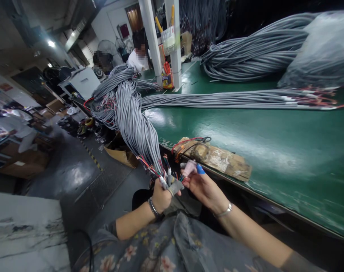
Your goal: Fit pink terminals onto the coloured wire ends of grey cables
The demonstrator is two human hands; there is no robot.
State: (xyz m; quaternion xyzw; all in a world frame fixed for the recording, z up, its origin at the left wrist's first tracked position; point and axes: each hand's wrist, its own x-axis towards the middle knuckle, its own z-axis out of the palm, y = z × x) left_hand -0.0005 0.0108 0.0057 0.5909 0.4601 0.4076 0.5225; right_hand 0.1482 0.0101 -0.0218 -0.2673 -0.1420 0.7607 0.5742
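A thick bundle of grey cables (132, 113) hangs off the edge of the green table (274, 143) down to my lap. My left hand (162, 196), with taped fingertips, is closed round the cable ends, where red, blue and white wire tips stick out. My right hand (202, 185), wearing pink and blue finger covers, pinches at the same wire tips just right of my left hand. Both wrists carry bracelets.
A worn wooden block with red and black leads (214, 156) lies on the table edge beside my hands. More grey cable bundles (259, 53) and a plastic bag lie further back. Other people sit at the far end; boxes stand on the floor at left.
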